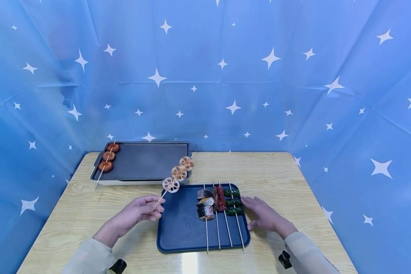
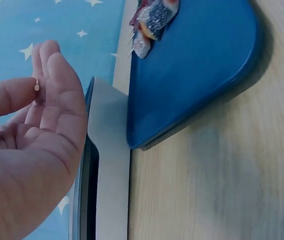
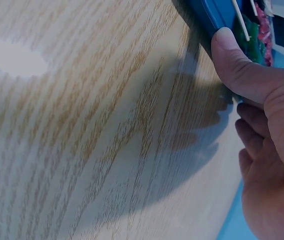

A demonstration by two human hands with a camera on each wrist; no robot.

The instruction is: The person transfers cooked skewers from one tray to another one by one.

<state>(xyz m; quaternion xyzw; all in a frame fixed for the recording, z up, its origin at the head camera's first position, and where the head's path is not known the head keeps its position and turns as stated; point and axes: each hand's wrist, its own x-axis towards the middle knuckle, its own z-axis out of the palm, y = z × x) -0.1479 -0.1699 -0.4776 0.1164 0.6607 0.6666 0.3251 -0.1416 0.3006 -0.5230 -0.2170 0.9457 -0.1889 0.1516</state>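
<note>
My left hand (image 1: 138, 213) pinches the lower end of a lotus root skewer (image 1: 179, 173) between thumb and fingers. Three pale slices with holes are on its stick, which slants up and right over the corner of the grill pan (image 1: 150, 160) and the tray. In the left wrist view only the stick's tip (image 2: 37, 87) shows at the thumb. My right hand (image 1: 265, 215) touches the right side of the blue tray (image 1: 178, 228), its thumb (image 3: 227, 42) against the rim in the right wrist view. On the tray's right half lie a fish skewer (image 1: 205, 205), two reddish meat skewers (image 1: 221, 198) and a green pepper skewer (image 1: 233, 203).
The grill pan stands at the back left of the wooden table (image 1: 267, 167). A skewer of round brown slices (image 1: 108, 156) lies at its left end, with the stick reaching over the front edge. A blue star-patterned curtain (image 1: 205, 76) surrounds the table's back and sides.
</note>
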